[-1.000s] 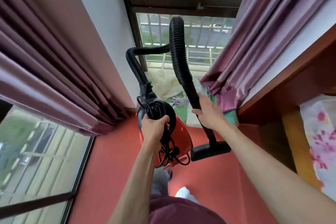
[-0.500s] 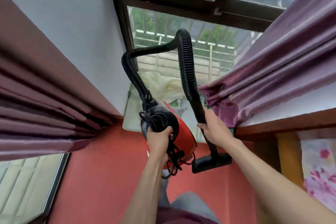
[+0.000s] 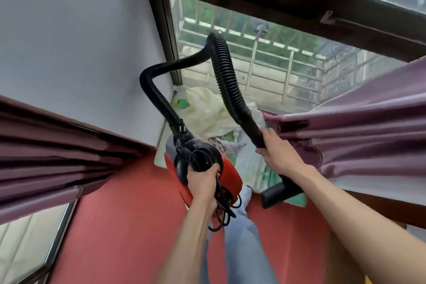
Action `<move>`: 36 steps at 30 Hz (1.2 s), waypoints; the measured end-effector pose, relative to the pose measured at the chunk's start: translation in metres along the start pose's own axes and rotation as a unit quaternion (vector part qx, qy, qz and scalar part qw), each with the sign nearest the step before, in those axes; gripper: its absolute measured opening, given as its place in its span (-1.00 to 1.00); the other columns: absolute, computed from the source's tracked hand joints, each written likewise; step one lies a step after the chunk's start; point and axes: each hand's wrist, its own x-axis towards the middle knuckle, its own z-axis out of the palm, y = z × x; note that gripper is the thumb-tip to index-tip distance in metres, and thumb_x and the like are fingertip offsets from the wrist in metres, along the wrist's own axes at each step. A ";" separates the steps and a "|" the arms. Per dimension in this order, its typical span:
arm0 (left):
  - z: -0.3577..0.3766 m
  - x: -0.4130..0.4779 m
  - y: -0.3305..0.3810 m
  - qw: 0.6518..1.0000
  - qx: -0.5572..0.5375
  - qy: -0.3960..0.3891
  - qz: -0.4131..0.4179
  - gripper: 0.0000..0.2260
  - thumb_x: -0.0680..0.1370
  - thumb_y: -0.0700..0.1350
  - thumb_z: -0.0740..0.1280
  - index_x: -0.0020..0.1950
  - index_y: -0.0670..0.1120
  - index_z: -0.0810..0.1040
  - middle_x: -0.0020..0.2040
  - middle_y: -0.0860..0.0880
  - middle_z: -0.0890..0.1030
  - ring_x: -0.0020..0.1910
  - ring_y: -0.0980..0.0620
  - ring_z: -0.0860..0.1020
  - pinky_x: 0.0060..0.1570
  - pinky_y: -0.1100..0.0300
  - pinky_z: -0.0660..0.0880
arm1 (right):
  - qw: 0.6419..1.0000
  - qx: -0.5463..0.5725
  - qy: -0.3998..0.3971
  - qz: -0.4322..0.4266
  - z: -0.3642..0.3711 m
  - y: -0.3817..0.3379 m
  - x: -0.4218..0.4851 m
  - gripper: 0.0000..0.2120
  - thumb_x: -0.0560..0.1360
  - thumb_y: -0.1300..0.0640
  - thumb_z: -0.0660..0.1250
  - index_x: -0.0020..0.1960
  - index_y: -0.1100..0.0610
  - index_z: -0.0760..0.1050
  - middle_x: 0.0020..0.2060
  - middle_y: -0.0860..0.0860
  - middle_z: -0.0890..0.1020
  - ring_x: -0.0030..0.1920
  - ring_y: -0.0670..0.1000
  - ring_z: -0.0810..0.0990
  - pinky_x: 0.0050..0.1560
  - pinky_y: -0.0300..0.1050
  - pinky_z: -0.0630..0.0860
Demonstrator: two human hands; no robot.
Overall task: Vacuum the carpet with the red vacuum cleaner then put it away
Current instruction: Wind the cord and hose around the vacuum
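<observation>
Red glossy plastic forms the rounded shell of the vacuum cleaner (image 3: 230, 175), which we hold up in front of us, above the carpet (image 3: 129, 226) in the corner by the window. Our left hand (image 3: 202, 182) grips its black domed top, fingers curled round the handle and round several loops of thin black cord (image 3: 224, 214); the rest of the cord dangles below our wrist. A ribbed black hose (image 3: 222, 64) rises from the body, bends into a tall arch against the glass and comes down into a smooth, stiff tube (image 3: 254, 134). Our right hand (image 3: 276, 154) is wrapped round that tube just below the ribbing. At the tube's lower end sits a flat, wedge-shaped black nozzle (image 3: 274, 193), off the floor. The carpet is a matte, short-piled red. Pleated mauve curtains with a faint sheen hang at left (image 3: 46, 157) and right (image 3: 368, 117). Crumpled pale yellow cloth (image 3: 207, 108) lies at the foot of the window, behind the hose. A denim trouser leg (image 3: 242, 242) shows beneath the vacuum cleaner.
</observation>
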 end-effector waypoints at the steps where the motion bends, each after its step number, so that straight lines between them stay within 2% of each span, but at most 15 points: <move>1: 0.009 0.010 0.000 1.000 -0.005 0.005 -0.006 -0.55 0.25 -0.18 0.46 0.14 -0.11 0.57 -0.12 -0.16 0.70 -0.17 -0.11 0.65 -0.03 -0.08 0.62 | 1.000 0.001 -0.004 -0.007 0.002 0.005 0.014 -0.59 0.58 0.12 0.30 0.38 0.11 0.27 0.15 0.10 0.43 0.02 0.29 0.57 -0.13 0.10 0.45; 5: 0.044 0.055 -0.008 0.998 -0.045 0.030 -0.037 -0.58 0.21 -0.18 0.46 0.06 -0.14 0.58 -0.26 -0.13 0.66 -0.28 -0.09 0.61 -0.16 0.00 0.57 | 0.999 -0.024 -0.026 -0.030 0.027 0.024 0.076 -0.57 0.58 0.12 0.30 0.40 0.12 0.26 0.18 0.12 0.45 0.01 0.29 0.57 -0.17 0.03 0.39; 7: 0.063 0.082 -0.018 0.996 -0.062 0.042 -0.053 -0.55 0.16 -0.16 0.44 0.04 -0.15 0.58 -0.29 -0.14 0.65 -0.30 -0.10 0.59 -0.19 0.01 0.55 | 0.998 -0.029 -0.037 -0.044 0.048 0.038 0.106 -0.56 0.58 0.11 0.30 0.39 0.12 0.26 0.18 0.13 0.45 0.02 0.29 0.57 -0.14 0.06 0.44; 12: 0.121 0.165 -0.047 0.988 -0.101 0.083 -0.082 -0.72 0.20 -0.19 0.46 -0.12 -0.11 0.57 -0.50 -0.04 0.57 -0.41 -0.08 0.56 -0.23 0.01 0.52 | 0.996 -0.033 -0.044 -0.063 0.102 0.071 0.186 -0.58 0.57 0.11 0.30 0.37 0.08 0.26 0.16 0.08 0.46 0.01 0.25 0.58 -0.03 0.11 0.51; 15: 0.158 0.216 -0.073 0.981 -0.128 0.103 -0.099 -0.73 0.21 -0.19 0.50 -0.12 -0.13 0.59 -0.41 -0.10 0.64 -0.35 -0.10 0.63 -0.14 -0.10 0.62 | 0.996 -0.042 -0.037 -0.076 0.138 0.096 0.233 -0.59 0.56 0.13 0.31 0.34 0.08 0.26 0.15 0.08 0.47 0.05 0.25 0.58 0.00 0.14 0.51; 17: 0.183 0.246 -0.089 0.978 -0.140 0.114 -0.103 -0.63 0.15 -0.12 0.52 -0.08 -0.10 0.56 -0.20 -0.17 0.71 -0.18 -0.16 0.69 -0.04 -0.18 0.65 | 0.994 -0.060 -0.034 -0.089 0.161 0.112 0.265 -0.59 0.55 0.12 0.32 0.33 0.09 0.27 0.15 0.09 0.48 0.09 0.24 0.57 -0.01 0.13 0.50; 19: 0.205 0.271 -0.103 0.974 -0.159 0.122 -0.105 -0.52 0.15 -0.11 0.54 0.03 -0.14 0.58 -0.06 -0.21 0.72 -0.08 -0.19 0.70 -0.02 -0.19 0.65 | 0.991 -0.080 -0.036 -0.100 0.182 0.126 0.297 -0.60 0.54 0.11 0.34 0.31 0.11 0.28 0.15 0.10 0.49 0.12 0.23 0.57 0.00 0.15 0.51; 21: 0.219 0.299 -0.118 0.969 -0.186 0.111 -0.118 -0.48 0.19 -0.15 0.57 0.11 -0.22 0.59 -0.07 -0.22 0.71 -0.13 -0.18 0.70 -0.10 -0.11 0.66 | 0.988 -0.096 -0.043 -0.111 0.200 0.138 0.327 -0.61 0.53 0.09 0.35 0.28 0.11 0.29 0.15 0.11 0.50 0.13 0.23 0.57 0.01 0.12 0.51; 23: 0.229 0.324 -0.131 0.967 -0.206 0.095 -0.120 -0.68 0.30 -0.24 0.55 0.00 -0.25 0.60 -0.30 -0.15 0.68 -0.38 -0.07 0.64 -0.27 0.05 0.60 | 0.987 -0.116 -0.036 -0.106 0.216 0.147 0.352 -0.61 0.54 0.07 0.35 0.28 0.12 0.29 0.16 0.10 0.49 0.14 0.22 0.56 -0.07 0.00 0.42; 25: 0.239 0.344 -0.136 0.968 -0.201 0.110 -0.105 -0.86 0.35 -0.28 0.50 -0.15 -0.20 0.59 -0.46 -0.07 0.60 -0.52 -0.01 0.55 -0.32 0.11 0.54 | 0.988 -0.117 -0.022 -0.101 0.233 0.153 0.371 -0.62 0.55 0.08 0.33 0.29 0.14 0.29 0.17 0.12 0.48 0.15 0.23 0.55 -0.12 0.00 0.36; 26: 0.245 0.353 -0.135 0.969 -0.196 0.117 -0.095 -0.87 0.35 -0.26 0.50 -0.16 -0.20 0.61 -0.44 -0.07 0.60 -0.53 -0.01 0.55 -0.32 0.11 0.54 | 0.989 -0.107 -0.012 -0.101 0.241 0.154 0.379 -0.62 0.55 0.10 0.33 0.30 0.15 0.30 0.17 0.13 0.47 0.14 0.24 0.55 -0.12 0.03 0.38; 29: 0.253 0.372 -0.130 0.970 -0.204 0.110 -0.076 -0.79 0.36 -0.27 0.48 -0.02 -0.23 0.66 -0.29 -0.12 0.63 -0.53 0.00 0.53 -0.36 0.16 0.51 | 0.995 -0.041 0.034 -0.088 0.272 0.157 0.396 -0.62 0.54 0.19 0.32 0.32 0.18 0.32 0.16 0.18 0.49 0.12 0.27 0.54 -0.02 0.09 0.45; 32: 0.253 0.383 -0.126 0.973 -0.190 0.114 -0.070 -0.76 0.37 -0.25 0.47 0.03 -0.27 0.65 -0.16 -0.19 0.70 -0.42 -0.04 0.57 -0.35 0.15 0.52 | 0.995 0.019 0.086 -0.041 0.296 0.162 0.402 -0.58 0.52 0.23 0.28 0.35 0.18 0.32 0.17 0.17 0.52 0.17 0.26 0.51 0.11 0.12 0.39; 34: 0.253 0.386 -0.122 0.975 -0.168 0.135 -0.062 -0.72 0.36 -0.23 0.49 0.05 -0.27 0.66 -0.06 -0.20 0.72 -0.34 -0.08 0.60 -0.32 0.12 0.56 | 0.994 0.048 0.094 -0.006 0.308 0.161 0.403 -0.47 0.50 0.26 0.26 0.44 0.18 0.24 0.24 0.16 0.50 0.27 0.24 0.45 0.22 0.15 0.30; 36: 0.253 0.386 -0.120 0.976 -0.146 0.150 -0.057 -0.72 0.37 -0.21 0.48 0.06 -0.24 0.64 -0.06 -0.17 0.71 -0.36 -0.08 0.57 -0.33 0.14 0.52 | 0.994 0.065 0.085 0.023 0.313 0.157 0.406 -0.35 0.50 0.25 0.27 0.53 0.20 0.10 0.33 0.17 0.44 0.34 0.22 0.38 0.30 0.17 0.22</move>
